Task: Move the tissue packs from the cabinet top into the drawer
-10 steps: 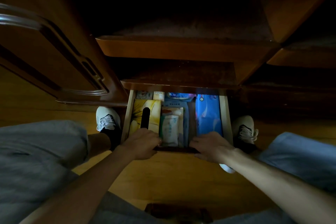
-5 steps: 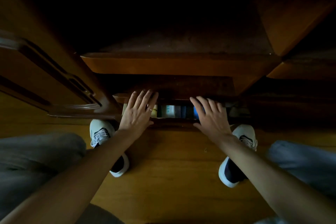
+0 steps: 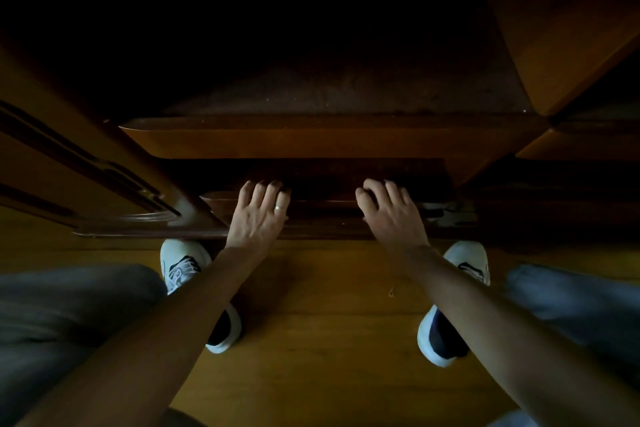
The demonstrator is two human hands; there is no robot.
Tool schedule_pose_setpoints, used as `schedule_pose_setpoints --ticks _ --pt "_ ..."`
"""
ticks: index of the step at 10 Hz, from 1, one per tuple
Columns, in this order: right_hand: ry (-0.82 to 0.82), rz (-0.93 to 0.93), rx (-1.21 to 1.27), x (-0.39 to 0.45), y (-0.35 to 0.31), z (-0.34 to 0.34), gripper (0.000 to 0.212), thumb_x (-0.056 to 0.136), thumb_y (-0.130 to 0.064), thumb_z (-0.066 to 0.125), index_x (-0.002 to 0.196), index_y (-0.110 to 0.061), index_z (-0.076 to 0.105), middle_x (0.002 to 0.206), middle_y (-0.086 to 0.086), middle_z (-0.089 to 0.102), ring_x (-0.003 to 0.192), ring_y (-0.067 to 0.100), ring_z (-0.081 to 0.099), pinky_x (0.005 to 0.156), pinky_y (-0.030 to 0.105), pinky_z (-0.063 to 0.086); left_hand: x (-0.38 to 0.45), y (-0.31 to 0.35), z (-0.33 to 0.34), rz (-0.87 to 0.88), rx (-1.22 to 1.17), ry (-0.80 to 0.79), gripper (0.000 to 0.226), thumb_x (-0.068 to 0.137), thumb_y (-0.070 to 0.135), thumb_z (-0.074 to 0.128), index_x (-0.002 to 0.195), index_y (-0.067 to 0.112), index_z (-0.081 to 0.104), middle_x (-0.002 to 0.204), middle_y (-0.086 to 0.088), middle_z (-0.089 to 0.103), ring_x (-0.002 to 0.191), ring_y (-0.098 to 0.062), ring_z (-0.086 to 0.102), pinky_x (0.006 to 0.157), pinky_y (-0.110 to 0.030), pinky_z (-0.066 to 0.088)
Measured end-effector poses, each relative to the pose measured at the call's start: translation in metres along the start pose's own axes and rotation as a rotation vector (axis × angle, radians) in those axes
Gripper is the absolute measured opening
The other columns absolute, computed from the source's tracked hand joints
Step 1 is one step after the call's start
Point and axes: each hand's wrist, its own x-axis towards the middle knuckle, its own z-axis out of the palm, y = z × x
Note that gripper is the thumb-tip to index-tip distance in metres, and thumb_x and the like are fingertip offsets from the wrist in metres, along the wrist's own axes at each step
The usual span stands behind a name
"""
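The wooden drawer [image 3: 322, 215] sits pushed into the low cabinet, and its contents, the tissue packs among them, are hidden. My left hand [image 3: 258, 215] lies flat on the left part of the drawer front, fingers spread, a ring on one finger. My right hand [image 3: 391, 211] rests on the right part of the front, fingers slightly curled over the upper edge. Neither hand holds anything. The cabinet top [image 3: 329, 142] is a brown wooden ledge above the drawer, with no packs visible on it in the dim light.
An open cabinet door [image 3: 90, 170] angles out at the left. My two white shoes [image 3: 183, 263] [image 3: 467, 263] stand on the wooden floor [image 3: 329, 322] on either side of the drawer. A dark recess [image 3: 277, 45] lies above the ledge.
The drawer went from open, with tissue packs visible inside, to pushed in. Both hands moved forward with the drawer front and now rest against it.
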Motion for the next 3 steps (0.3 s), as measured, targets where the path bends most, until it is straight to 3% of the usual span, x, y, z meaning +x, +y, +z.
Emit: schedule_pose_setpoints --ticks 1,2,3 --pt "-0.035 0.023 0.003 -0.001 -0.005 -0.008 0.079 0.067 -0.017 0.093 0.130 -0.010 0.047 0.136 0.018 0.055 0.119 0.037 0.055 0.093 0.049 0.054 0.003 0.004 -0.003 -0.018 0.017 -0.122 0.085 0.078 0.032 0.084 0.139 0.006 0.030 0.135 -0.015 0.045 0.121 -0.032 0.048 0.112 -0.051 0.035" --pt "-0.089 0.067 0.025 0.003 -0.011 -0.038 0.060 0.076 -0.014 0.086 0.127 -0.010 0.055 0.141 0.017 0.051 0.127 0.036 0.050 0.101 0.048 0.049 0.010 0.006 -0.015 0.001 0.061 -0.174 0.080 0.084 0.033 0.077 0.140 0.008 0.027 0.134 -0.011 0.045 0.123 -0.029 0.045 0.115 -0.049 0.030" --pt "-0.066 -0.145 0.185 0.014 -0.004 -0.085 0.035 0.093 -0.036 0.070 0.123 -0.019 0.062 0.136 0.002 0.051 0.128 0.022 0.045 0.104 0.043 0.047 0.015 -0.015 -0.035 0.133 0.012 -0.095 0.066 0.086 0.041 0.073 0.139 0.010 0.049 0.132 -0.009 0.054 0.119 -0.028 0.052 0.103 -0.045 0.042"
